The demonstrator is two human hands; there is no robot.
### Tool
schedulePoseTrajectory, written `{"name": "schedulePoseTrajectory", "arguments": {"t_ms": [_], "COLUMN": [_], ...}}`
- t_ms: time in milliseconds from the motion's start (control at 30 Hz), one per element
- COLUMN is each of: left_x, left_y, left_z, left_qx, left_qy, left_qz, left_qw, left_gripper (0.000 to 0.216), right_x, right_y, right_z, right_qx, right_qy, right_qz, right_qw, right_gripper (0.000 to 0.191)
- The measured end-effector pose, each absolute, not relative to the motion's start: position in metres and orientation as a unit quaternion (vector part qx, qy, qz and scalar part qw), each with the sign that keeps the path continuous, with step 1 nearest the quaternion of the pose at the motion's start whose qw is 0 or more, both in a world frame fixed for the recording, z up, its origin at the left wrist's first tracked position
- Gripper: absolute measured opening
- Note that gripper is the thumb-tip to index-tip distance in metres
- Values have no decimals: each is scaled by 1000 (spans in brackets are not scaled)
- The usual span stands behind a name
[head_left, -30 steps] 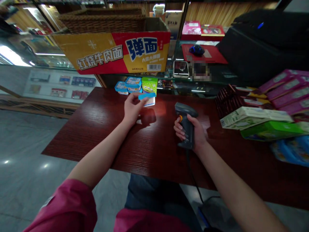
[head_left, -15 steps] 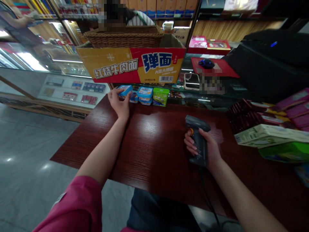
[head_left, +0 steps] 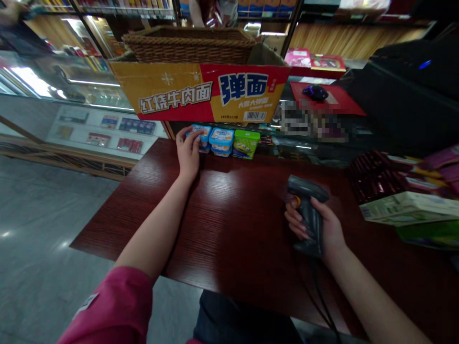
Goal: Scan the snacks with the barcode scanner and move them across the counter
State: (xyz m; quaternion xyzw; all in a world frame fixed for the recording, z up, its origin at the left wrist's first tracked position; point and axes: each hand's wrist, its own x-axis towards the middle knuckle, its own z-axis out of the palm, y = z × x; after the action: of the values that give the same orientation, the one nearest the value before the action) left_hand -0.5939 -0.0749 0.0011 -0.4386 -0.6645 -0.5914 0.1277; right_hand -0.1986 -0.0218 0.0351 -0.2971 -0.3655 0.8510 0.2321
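Note:
My left hand reaches to the far edge of the dark red wooden table and its fingers curl over a small blue box, the leftmost of a stack. More blue boxes and a green box stand right beside it. My right hand is wrapped round the grip of a grey barcode scanner, held just above the table with its head pointing away; its cable runs back toward me.
A yellow and red cardboard carton with a wicker basket in it overhangs the boxes. Stacked packets and cartons lie at the right. A glass counter with a mouse on a red mat stands behind.
My left hand carried the small blue box from over the table's middle to the far edge and set it down with the stack. My right hand kept hold of the scanner.

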Motion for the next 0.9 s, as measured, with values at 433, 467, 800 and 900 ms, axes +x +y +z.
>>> {"name": "schedulePoseTrajectory", "arguments": {"t_ms": [433, 467, 800, 900], "left_x": [-545, -528, -311, -248], "left_y": [-86, -86, -56, -39], "left_z": [16, 16, 8, 5], "left_qx": [-459, -487, -766, -757], "left_qy": [-623, -610, -426, -410], "left_qz": [-572, -566, -475, -508], "left_qw": [271, 264, 75, 16], "left_gripper": [37, 35, 29, 31], "right_x": [-184, -179, -98, -65], "right_y": [-33, -36, -47, -54], "right_z": [36, 35, 20, 19], "right_qx": [-253, -251, -225, -233], "right_qy": [-360, -358, -343, -332], "right_qz": [849, 850, 816, 788], "right_qw": [291, 293, 408, 463], "right_gripper": [26, 26, 29, 30]}}
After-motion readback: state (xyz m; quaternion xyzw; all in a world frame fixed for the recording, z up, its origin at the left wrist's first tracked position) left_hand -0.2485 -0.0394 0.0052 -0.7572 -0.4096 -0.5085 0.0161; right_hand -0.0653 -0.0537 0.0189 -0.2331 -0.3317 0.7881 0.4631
